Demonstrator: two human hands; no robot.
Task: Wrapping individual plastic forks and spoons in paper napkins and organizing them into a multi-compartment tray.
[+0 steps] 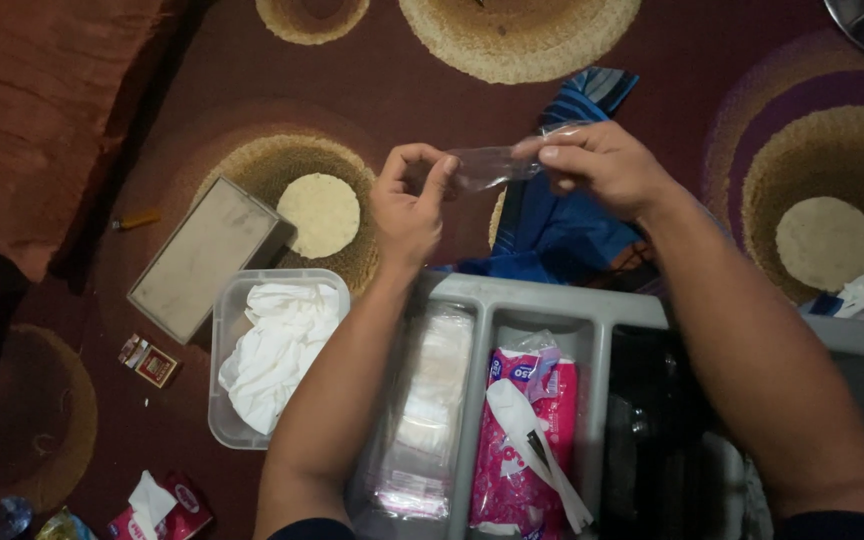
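Left hand: we see our left hand (410,205) raised above the carpet, thumb and forefinger pinched together on one end of a small clear plastic bag (492,166).
Right hand: our right hand (602,165) clamps the other end of the same bag between its fingertips.
Clear plastic bag: it hangs stretched between both hands, above the blue cloth (562,215) and just beyond the far edge of the grey divided tray (542,305).
Grey divided tray: we count a wrapped white stack (430,400) in one compartment, a pink packet (522,440) with a white plastic spoon on it in the next, and dark contents we cannot make out beside that.
Nearby: a clear tub of white tissue (277,350) sits just left of the tray; a flat grey box (207,258) lies beyond it on the patterned carpet (152,420).
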